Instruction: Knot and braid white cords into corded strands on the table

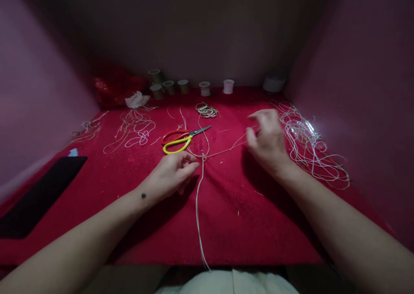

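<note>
Pale fabric (226, 283) is seen at the bottom edge, nearest the camera, and over it a doubled strand of cord (198, 207) hangs down off the front of the red-covered bench (129, 225). That cord is pinched at its upper end by the fingertips of the left hand (173, 173), close to a small knot (203, 156). From the knot a second run of cord (226, 149) is drawn rightward to the right hand (267, 140), whose fingers are curled loosely about it; whether it is firmly gripped cannot be told, as the hand is blurred.

By judgement, the knotting is at an early stage: only 1 knot shows on the strand in hand, and long cord is left untied on both sides.

Counted: 1 pair of scissors (183, 138) with 1 orange and 1 yellow loop, lying just beyond the left hand; 6 small spools (184, 86) along the back wall, plus 1 dim round object at the right end; 1 small coiled bundle (206, 110); 1 large loose tangle (310, 147) right of the right hand; about 2 looser tangles (134, 130) at the left; 1 black mat (39, 194).
</note>
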`<move>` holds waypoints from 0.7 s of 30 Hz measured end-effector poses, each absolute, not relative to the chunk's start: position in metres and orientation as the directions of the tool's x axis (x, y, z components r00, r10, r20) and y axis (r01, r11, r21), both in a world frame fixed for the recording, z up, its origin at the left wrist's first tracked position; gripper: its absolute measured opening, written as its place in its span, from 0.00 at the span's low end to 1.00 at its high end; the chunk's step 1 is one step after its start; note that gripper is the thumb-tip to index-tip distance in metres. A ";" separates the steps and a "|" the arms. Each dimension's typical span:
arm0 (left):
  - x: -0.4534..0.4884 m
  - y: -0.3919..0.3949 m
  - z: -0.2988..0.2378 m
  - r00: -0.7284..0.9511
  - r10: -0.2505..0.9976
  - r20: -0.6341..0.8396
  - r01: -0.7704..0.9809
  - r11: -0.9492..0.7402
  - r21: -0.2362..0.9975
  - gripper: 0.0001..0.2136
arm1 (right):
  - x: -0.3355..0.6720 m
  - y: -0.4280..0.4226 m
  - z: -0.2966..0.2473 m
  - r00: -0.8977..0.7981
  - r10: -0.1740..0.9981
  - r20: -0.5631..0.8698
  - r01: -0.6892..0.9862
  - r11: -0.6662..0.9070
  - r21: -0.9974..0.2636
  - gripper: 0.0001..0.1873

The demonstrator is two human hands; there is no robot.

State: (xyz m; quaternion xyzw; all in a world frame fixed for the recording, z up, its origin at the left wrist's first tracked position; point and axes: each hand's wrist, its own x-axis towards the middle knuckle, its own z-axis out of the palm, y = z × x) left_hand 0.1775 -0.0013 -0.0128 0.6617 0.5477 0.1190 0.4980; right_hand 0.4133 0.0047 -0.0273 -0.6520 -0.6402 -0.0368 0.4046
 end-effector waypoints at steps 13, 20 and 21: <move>0.192 0.008 -0.020 0.494 0.609 -0.621 0.087 0.676 0.732 0.10 | 0.355 0.005 -0.043 -0.266 0.951 0.161 0.837 0.310 -0.451 0.07; 0.194 0.006 -0.022 0.522 0.623 -0.583 0.091 0.639 0.764 0.10 | 0.354 0.011 -0.028 -0.245 0.967 0.068 0.738 0.231 -0.634 0.04; 0.193 0.005 -0.023 0.526 0.624 -0.577 0.089 0.635 0.767 0.10 | 0.355 0.014 -0.027 -0.244 0.968 0.059 0.745 0.226 -0.627 0.04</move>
